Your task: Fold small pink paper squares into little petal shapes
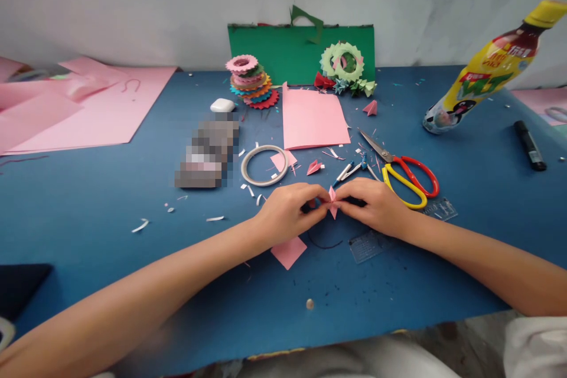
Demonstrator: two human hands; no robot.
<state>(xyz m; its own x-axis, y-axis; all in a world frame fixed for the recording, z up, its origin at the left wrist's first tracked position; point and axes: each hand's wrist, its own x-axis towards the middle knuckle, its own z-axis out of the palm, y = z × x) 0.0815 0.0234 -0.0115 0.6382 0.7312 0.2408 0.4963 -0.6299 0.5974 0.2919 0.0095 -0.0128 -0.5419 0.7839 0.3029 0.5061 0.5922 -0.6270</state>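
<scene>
Between my two hands is a small folded pink paper piece (332,203), pointed at top and bottom. My left hand (292,208) pinches its left side with thumb and forefinger. From the other side, the fingers of my right hand (374,204) close on it too. A pink paper square (290,252) lies on the table below my left wrist. Just beyond my hands are a folded pink paper piece (314,167) and a drawing compass (352,171). Scissors (403,174) with one red and one yellow handle rest past my right hand. Under my right wrist lies a clear plastic ruler (368,246).
A roll of tape (264,165), a pixelated object (208,153) and a white case (222,106) lie left of centre. Behind are pink sheets (315,118), stacked paper rings (252,82) and green card (274,47). A drink bottle (487,74) and black marker (530,144) are at right.
</scene>
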